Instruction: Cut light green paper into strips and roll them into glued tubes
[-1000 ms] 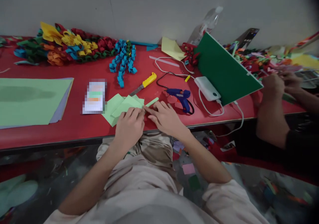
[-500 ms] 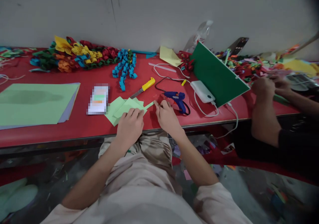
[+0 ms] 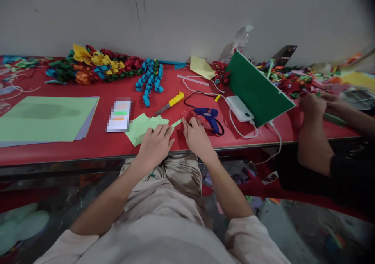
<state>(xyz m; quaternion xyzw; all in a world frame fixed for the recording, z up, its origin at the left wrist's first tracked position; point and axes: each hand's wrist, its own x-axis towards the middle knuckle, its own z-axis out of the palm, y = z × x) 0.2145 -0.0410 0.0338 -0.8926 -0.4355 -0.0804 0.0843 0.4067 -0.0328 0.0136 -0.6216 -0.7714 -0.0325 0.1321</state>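
Observation:
My left hand (image 3: 156,143) lies open over light green paper pieces (image 3: 140,126), its thumb apart and its fingertips at the inner end of a narrow green paper strip (image 3: 176,123). My right hand (image 3: 197,137) has its fingers closed on the strip's other end, close to the table's front edge. Behind the hands lies a yellow-handled knife (image 3: 175,99), its blade pointing toward the paper pieces. Just beyond my right hand, a blue glue gun (image 3: 208,116) rests on its side. The left palm's underside is hidden.
A phone (image 3: 119,115) and larger stacked sheets (image 3: 52,117) lie leftward on the red table (image 3: 114,146). Paper chains (image 3: 99,64) line the wall. A white power bank (image 3: 239,108) with cables lies by a leaning green board (image 3: 258,88). Another person's hands (image 3: 313,105) work rightward.
My left hand has shifted slightly right, and its thumb now spreads away from the fingers. My right hand stays on the strip's end. The view has turned slightly left.

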